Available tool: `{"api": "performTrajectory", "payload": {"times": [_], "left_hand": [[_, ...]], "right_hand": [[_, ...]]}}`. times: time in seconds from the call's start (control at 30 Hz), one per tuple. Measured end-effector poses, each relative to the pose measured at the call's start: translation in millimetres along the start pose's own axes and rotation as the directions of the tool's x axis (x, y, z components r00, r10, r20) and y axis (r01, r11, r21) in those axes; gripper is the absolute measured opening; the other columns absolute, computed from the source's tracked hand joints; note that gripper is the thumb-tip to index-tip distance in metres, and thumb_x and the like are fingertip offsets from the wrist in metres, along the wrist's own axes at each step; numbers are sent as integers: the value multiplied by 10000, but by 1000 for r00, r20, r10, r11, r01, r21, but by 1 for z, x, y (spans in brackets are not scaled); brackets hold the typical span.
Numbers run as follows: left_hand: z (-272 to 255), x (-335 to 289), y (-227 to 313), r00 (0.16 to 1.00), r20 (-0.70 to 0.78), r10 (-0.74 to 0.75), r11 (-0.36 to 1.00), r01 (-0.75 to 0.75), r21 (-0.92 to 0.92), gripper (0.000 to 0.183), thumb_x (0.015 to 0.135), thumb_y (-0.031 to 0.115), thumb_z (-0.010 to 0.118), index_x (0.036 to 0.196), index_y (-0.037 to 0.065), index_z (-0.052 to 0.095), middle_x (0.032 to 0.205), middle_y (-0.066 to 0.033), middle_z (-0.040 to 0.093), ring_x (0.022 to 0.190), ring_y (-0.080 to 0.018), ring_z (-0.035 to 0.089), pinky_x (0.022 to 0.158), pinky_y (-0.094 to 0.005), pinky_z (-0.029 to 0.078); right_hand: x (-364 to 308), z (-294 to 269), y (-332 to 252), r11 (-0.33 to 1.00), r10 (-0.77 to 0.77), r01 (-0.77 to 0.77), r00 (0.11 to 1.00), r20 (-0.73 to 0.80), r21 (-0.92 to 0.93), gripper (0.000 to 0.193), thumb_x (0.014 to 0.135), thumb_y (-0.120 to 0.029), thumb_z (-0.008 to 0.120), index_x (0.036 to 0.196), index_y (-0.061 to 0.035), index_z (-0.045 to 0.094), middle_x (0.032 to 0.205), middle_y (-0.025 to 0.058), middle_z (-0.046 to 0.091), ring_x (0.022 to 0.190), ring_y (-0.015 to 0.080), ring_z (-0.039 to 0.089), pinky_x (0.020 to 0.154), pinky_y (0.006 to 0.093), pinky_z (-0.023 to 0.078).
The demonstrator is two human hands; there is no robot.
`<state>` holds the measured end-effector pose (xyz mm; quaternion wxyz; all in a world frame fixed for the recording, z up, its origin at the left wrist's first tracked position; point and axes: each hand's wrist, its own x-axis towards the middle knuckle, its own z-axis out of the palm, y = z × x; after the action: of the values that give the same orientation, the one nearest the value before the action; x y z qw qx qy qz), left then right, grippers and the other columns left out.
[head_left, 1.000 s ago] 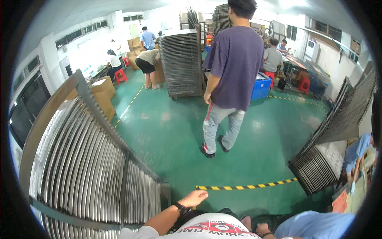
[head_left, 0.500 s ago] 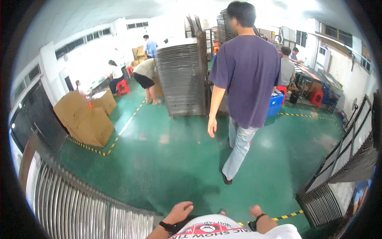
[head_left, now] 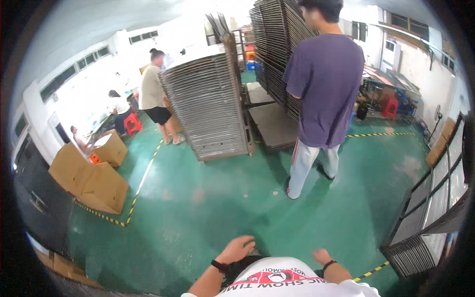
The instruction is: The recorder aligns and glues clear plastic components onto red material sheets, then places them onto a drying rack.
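My left hand [head_left: 238, 249] hangs in front of my body, bent at the wrist, with its fingers loosely bent and a little apart. It holds nothing. A dark band [head_left: 219, 266] circles that wrist. On the other side of my white shirt [head_left: 282, 272] is my right hand [head_left: 322, 256], seen foreshortened, its fingers mostly hidden. Below both hands lies the green floor [head_left: 217, 213], and neither hand touches anything that I can see. The nearest person, in a purple shirt [head_left: 326, 84], stands ahead to the right facing the racks, forearms hidden.
A tall rack of stacked metal trays [head_left: 203, 109] stands ahead, with another tilted rack [head_left: 274, 49] behind the person. Open cardboard boxes [head_left: 89, 180] are at left, past striped floor tape [head_left: 131, 213]. A metal rack [head_left: 410, 252] stands at right. A person in shorts [head_left: 158, 114] is beside the tall rack.
My view has moved forward and the rack at lower left has passed out of sight. The person in purple has stepped to the rack at right. The bent-over person now stands upright.
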<state>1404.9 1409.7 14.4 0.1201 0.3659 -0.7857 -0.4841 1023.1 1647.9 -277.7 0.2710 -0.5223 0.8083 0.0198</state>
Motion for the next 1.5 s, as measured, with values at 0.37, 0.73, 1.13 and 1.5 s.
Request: {"api": "performTrajectory", "payload": {"times": [0.37, 0.73, 1.13, 1.5], "left_hand": [[-65, 129, 9, 951, 99, 292, 954, -297, 39, 388, 900, 279, 553, 1133, -31, 562, 1157, -222, 583, 1074, -361, 553, 899, -398, 450], [-111, 129, -20, 912, -335, -237, 968, 250, -5, 381, 899, 278, 569, 1167, 7, 580, 1154, -177, 612, 1053, -288, 592, 855, -360, 471], [-106, 247, -1, 929, -303, -211, 976, 220, -5, 445, 919, 339, 511, 1193, -10, 546, 1205, -208, 563, 1124, -348, 526, 948, -382, 422], [-184, 368, -24, 990, 11, -139, 987, 138, 81, 464, 899, 349, 542, 1187, -14, 557, 1202, -211, 572, 1136, -347, 532, 957, -380, 418]], "right_hand": [[-106, -44, -16, 979, 203, -190, 919, 339, -72, 198, 738, -286, 637, 852, -126, 669, 727, 103, 677, 720, 303, 668, 636, 437, 515], [221, -132, -13, 962, -11, -75, 949, 314, 262, 230, 796, -223, 556, 824, -22, 663, 730, 124, 652, 625, 219, 638, 528, 382, 493], [391, -288, -178, 925, -283, 272, 959, 4, 265, 311, 802, -264, 560, 910, 10, 658, 843, 216, 659, 838, 367, 634, 736, 409, 490], [330, -261, 7, 960, 261, -280, 923, 282, 27, 212, 821, -196, 538, 714, -98, 693, 648, 13, 662, 563, 131, 638, 502, 266, 508]]}}
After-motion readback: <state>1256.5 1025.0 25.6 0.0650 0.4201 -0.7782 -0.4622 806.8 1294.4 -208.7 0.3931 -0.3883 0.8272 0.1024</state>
